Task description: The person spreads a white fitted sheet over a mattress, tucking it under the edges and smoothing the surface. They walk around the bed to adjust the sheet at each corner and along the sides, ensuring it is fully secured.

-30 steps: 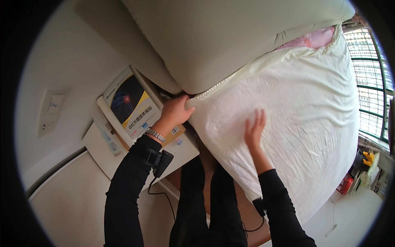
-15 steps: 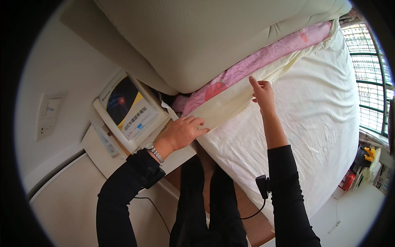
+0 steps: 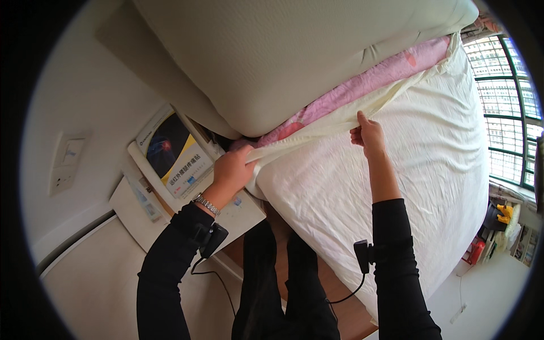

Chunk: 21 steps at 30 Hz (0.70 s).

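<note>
Both hands grip the hem of a cream fitted sheet along the head edge of the mattress.

The sheet hem runs as a long band from lower left to upper right, between the white sheet-covered mattress below and the pink patterned underlayer above it. The left hand is closed on the hem at its lower-left corner end, just beside the bedside table. The right hand pinches the hem further along the same band, fingers curled over its upper fold. Neither hand is nearer; each holds the edge directly, the two set well apart along its long axis. The sheet is cream, wrinkled and pulled taut between the grips. A thick beige mattress pad lies folded back above the pink layer. A boxed item with a dark printed face stands against the wall at left.
</note>
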Each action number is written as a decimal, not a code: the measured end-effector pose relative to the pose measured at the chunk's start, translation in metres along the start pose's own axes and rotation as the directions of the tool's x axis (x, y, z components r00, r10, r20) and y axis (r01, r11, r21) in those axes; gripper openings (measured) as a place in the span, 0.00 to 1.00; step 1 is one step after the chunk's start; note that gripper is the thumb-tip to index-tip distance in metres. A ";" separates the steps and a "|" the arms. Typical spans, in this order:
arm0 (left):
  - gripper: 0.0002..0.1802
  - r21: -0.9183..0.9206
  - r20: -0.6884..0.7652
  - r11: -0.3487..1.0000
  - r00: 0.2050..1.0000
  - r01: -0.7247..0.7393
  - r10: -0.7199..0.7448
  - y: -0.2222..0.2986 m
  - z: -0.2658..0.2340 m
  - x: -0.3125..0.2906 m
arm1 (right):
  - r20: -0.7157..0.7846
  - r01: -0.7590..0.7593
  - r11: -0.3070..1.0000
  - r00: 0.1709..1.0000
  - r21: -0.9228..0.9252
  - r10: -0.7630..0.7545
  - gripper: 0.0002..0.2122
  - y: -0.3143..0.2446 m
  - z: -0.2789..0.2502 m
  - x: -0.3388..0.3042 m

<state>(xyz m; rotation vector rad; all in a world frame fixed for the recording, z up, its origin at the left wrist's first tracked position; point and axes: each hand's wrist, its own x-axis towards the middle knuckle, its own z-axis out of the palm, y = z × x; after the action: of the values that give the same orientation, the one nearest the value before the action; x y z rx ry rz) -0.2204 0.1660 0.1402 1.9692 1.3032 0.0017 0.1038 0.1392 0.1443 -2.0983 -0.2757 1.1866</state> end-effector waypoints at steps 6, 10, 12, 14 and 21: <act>0.12 -0.070 -0.347 0.997 0.936 0.040 -0.062 -0.030 0.025 0.017 | 0.279 0.329 0.808 0.819 0.489 -0.502 0.07 -0.025 0.011 0.030; 0.12 -0.286 -0.448 0.951 0.860 0.120 -0.243 -0.031 0.042 0.021 | 0.500 0.827 0.394 0.559 -0.402 -0.662 0.16 -0.020 -0.004 0.049; 0.12 -0.142 -0.585 0.981 0.788 0.135 -0.193 -0.021 0.045 0.012 | 0.670 0.778 -0.094 0.466 -0.622 -0.578 0.23 -0.018 -0.010 0.056; 0.14 0.036 -0.712 0.997 0.702 0.071 -0.024 -0.004 0.045 -0.003 | 0.757 0.822 -0.218 0.336 -0.526 -0.560 0.24 -0.018 -0.011 0.062; 0.25 0.244 -0.276 0.921 0.889 -0.303 0.366 0.043 0.066 -0.006 | 0.872 0.882 -0.274 0.248 -0.384 -0.422 0.29 -0.033 -0.002 0.082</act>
<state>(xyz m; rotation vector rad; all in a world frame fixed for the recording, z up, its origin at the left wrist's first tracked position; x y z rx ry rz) -0.1634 0.1145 0.1211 2.4213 1.1708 0.3895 0.1560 0.2031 0.1117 -1.5597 -2.6924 0.5269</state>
